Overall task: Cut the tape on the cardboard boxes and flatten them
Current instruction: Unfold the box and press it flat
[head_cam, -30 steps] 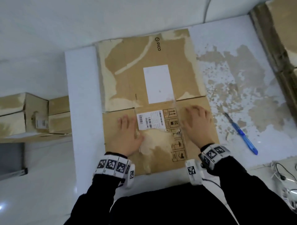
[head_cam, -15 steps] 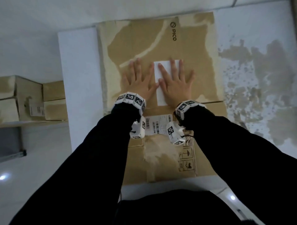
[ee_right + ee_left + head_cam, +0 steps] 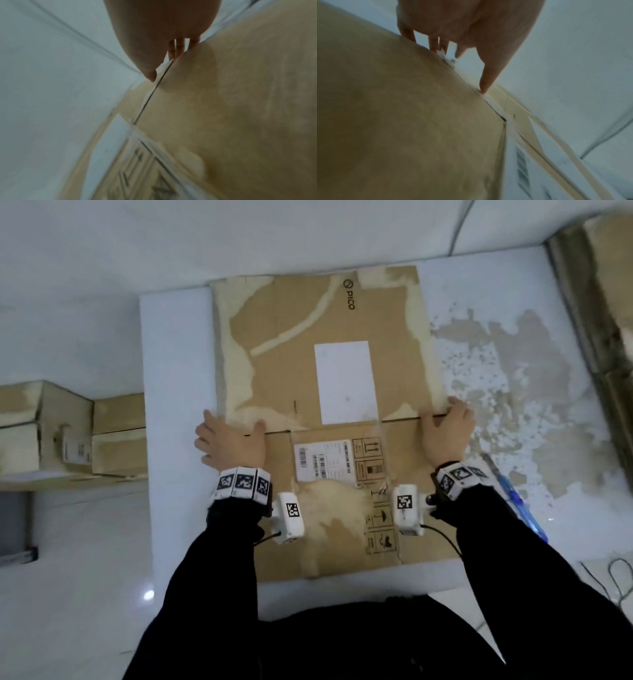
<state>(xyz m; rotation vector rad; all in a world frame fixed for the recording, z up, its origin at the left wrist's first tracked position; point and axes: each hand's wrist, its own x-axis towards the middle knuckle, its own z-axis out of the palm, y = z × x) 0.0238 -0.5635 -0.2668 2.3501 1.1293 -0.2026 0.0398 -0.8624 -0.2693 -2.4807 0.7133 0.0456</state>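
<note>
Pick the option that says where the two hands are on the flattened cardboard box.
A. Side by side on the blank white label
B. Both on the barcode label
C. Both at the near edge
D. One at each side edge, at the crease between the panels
D: the left hand and right hand sit at opposite side edges of the flattened cardboard box, at the crease.

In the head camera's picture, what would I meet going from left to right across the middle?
Stacked cardboard boxes → left hand → barcode label → right hand → blue utility knife.
</note>
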